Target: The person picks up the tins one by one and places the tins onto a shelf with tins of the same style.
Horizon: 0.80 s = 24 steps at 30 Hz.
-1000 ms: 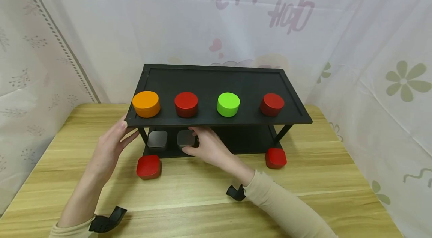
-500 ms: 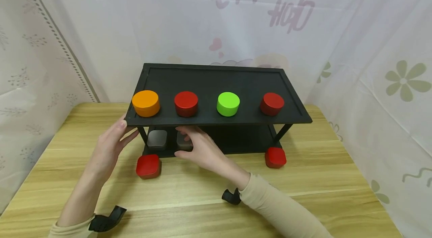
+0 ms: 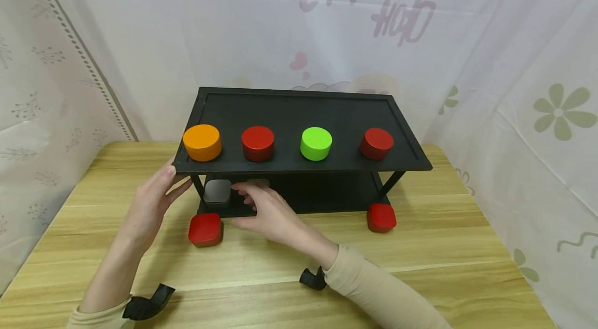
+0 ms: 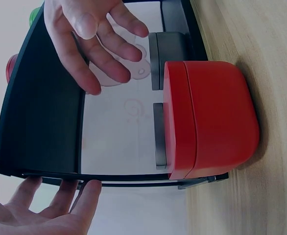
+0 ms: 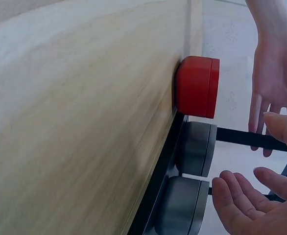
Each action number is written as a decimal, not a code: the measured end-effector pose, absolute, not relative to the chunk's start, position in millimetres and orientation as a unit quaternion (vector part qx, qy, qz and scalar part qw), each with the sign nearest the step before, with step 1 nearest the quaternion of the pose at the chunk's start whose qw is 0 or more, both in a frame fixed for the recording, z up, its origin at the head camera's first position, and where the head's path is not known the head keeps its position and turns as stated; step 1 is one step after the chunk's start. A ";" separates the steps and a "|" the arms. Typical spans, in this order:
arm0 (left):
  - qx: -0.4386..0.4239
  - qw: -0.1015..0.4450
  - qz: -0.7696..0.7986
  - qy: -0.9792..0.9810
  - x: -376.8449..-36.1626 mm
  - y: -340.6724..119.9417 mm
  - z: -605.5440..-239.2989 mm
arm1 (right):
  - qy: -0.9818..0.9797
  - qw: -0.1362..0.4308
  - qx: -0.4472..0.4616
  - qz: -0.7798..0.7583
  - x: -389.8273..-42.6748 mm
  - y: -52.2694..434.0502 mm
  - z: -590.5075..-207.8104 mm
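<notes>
While our head view has the whole black rack (image 3: 303, 126), it hides most of the second grey tin (image 3: 258, 182) behind our right hand (image 3: 268, 212). Left hand (image 3: 151, 204) lies flat, fingertips (image 3: 169, 172) on the rack's top-shelf corner, gripping nothing. Right hand sits at the lower shelf's front edge, fingers loosely spread, holding nothing. First grey tin (image 3: 217, 191) is just beyond the right fingertips, toward the left hand. Red square tin (image 3: 205, 229) sits on the table (image 3: 420, 266) between both hands; open wood behind the wrists.

Left wrist view: red square tin (image 4: 209, 117) stands against the lower shelf's front edge, both grey tins (image 4: 169, 58) behind it, right-hand fingers (image 4: 102, 54) spread in the shelf gap, touching nothing.

Right wrist view: a clear gap shows between our fingertips (image 5: 231, 193) and the near grey tin (image 5: 182, 208).
</notes>
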<state>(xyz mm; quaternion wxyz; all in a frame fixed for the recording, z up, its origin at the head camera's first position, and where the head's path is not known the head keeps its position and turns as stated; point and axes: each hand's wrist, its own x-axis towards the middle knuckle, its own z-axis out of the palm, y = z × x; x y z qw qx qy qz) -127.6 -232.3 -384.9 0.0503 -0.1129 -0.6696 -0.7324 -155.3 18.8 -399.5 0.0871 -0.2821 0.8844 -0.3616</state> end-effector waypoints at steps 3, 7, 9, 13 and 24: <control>-0.111 0.048 -0.729 -0.673 -127.3 -232.4 -384.9 | 0.883 0.089 -0.287 -0.360 -153.9 16.1 -400.0; -0.113 0.048 -0.725 -0.677 -126.8 -232.2 -384.3 | 0.881 0.090 -0.292 -0.362 -151.8 12.3 -401.0; -0.114 0.049 -0.725 -0.678 -126.8 -231.9 -383.9 | 0.880 0.092 -0.295 -0.361 -150.1 10.3 -401.0; -0.114 0.050 -0.724 -0.679 -127.2 -230.6 -383.4 | 0.881 0.097 -0.297 -0.354 -147.4 7.2 -401.4; -0.117 0.052 -0.730 -0.672 -127.0 -230.0 -383.8 | 0.885 0.107 -0.310 -0.332 -142.7 -9.6 -407.0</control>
